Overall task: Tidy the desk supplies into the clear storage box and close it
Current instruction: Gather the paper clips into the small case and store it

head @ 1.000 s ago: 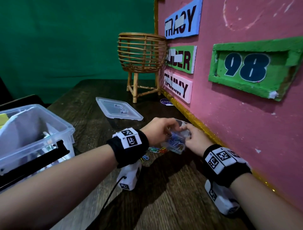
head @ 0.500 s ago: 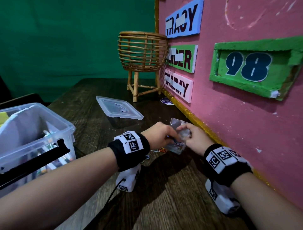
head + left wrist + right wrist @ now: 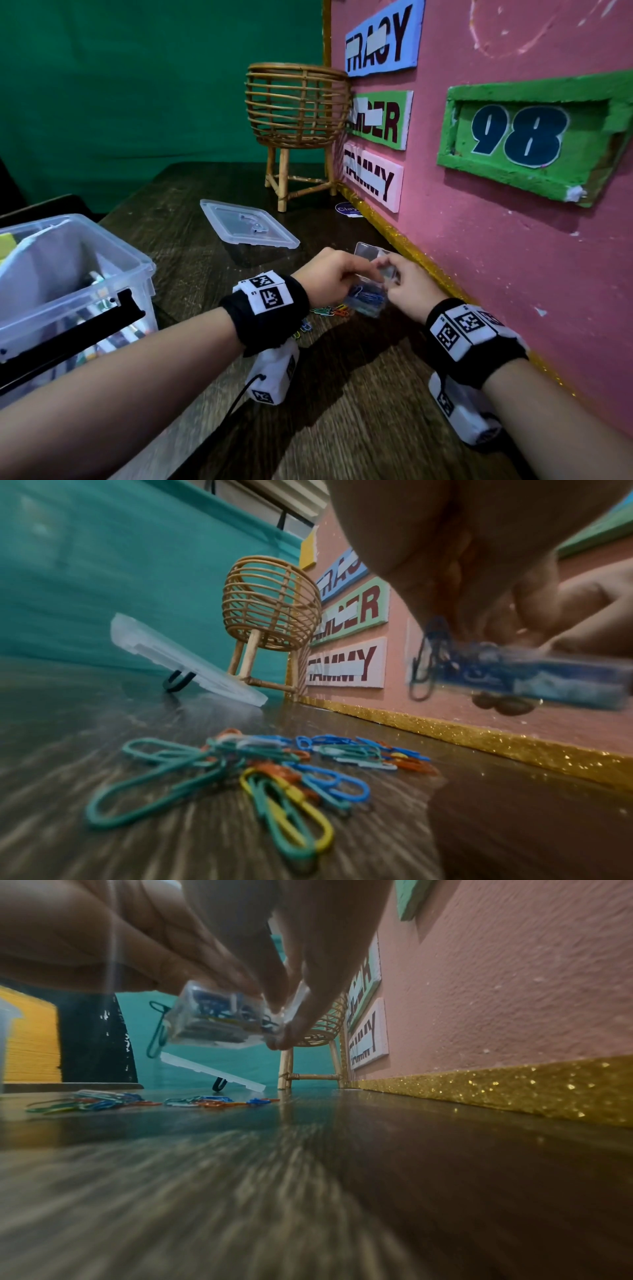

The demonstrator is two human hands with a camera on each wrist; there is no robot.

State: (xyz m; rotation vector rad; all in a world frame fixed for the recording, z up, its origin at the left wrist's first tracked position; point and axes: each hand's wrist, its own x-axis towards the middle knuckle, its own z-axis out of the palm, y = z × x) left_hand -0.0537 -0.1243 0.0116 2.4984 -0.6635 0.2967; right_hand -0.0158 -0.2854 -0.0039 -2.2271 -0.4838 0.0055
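Both hands hold a small clear paperclip case (image 3: pixel 368 297) just above the dark wooden desk, near the pink wall. My left hand (image 3: pixel 330 277) grips its left side and my right hand (image 3: pixel 404 291) pinches its right side, with the hinged lid (image 3: pixel 370 253) standing up behind the fingers. The case (image 3: pixel 219 1018) is full of coloured clips and one clip hangs out of its left end. Loose coloured paperclips (image 3: pixel 246 772) lie on the desk below and left of the case. The big clear storage box (image 3: pixel 68 291) stands open at the left, with supplies inside.
The storage box's clear lid (image 3: pixel 248 228) lies on the desk behind the hands, propped up on one side. A rattan basket on legs (image 3: pixel 296 113) stands in the far corner. The pink wall with name signs (image 3: pixel 373 176) and a gold glitter strip (image 3: pixel 514 1088) runs along the right.
The hands have kept working the small case in place; its lid has swung up from lying over the clips to standing behind the fingers. The loose clips on the desk have not moved.
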